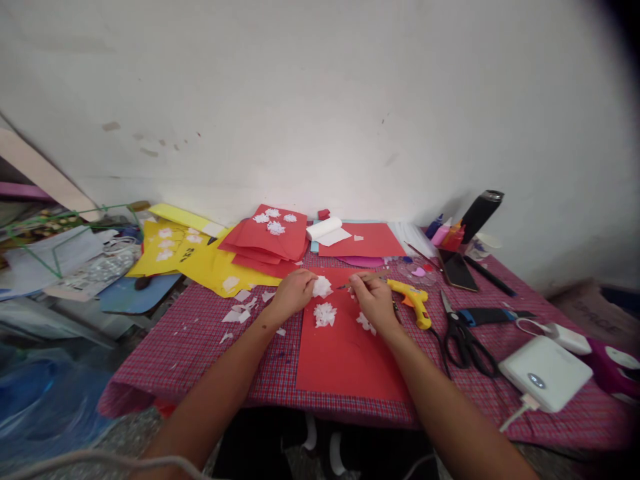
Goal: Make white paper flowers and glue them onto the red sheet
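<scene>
A red sheet of paper (345,367) lies in front of me, bearing white crumpled-paper flowers. My left hand (296,291) is closed, its fingertips pinching the left edge of the upper paper flower (323,287). Just below it sits a second paper flower (325,315). A third flower (366,324) is partly covered by my right hand (371,297). That hand is closed on a thin pointed tool (343,287), whose tip points left at the upper flower; its exact kind is too small to tell.
A yellow glue gun (411,298) lies right of my right hand, with black scissors (465,340) and a white power bank (545,373) beyond. Red sheets (250,241) with flowers and yellow paper (213,263) lie back left. White scraps (240,312) litter the checked tablecloth (200,360).
</scene>
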Motion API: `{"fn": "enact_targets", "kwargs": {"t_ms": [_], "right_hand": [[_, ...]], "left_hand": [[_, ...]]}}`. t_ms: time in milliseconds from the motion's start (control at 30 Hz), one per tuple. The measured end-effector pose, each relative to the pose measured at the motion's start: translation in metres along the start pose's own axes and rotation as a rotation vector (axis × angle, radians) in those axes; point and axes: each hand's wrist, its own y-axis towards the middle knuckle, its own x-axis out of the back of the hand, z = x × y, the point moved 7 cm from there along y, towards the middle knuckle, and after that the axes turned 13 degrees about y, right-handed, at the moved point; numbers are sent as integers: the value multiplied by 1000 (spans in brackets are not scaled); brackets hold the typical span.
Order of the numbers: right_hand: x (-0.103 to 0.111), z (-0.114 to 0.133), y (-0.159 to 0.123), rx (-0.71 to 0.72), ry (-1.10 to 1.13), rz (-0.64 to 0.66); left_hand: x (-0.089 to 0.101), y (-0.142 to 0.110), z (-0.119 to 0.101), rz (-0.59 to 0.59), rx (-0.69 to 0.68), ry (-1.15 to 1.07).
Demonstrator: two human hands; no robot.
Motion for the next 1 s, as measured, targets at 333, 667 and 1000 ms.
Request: {"fn": "enact_targets", "kwargs": {"t_ms": [333, 667, 1000], "right_hand": [[-2, 4, 0, 28, -13, 21], [-13, 17, -5, 44, -17, 133], [-37, 10, -14, 204, -195, 353]], "left_hand": [[4, 1, 15, -52, 154, -190], [7, 0, 10, -44, 116, -211], [13, -1, 15, -52, 195, -380]]}}
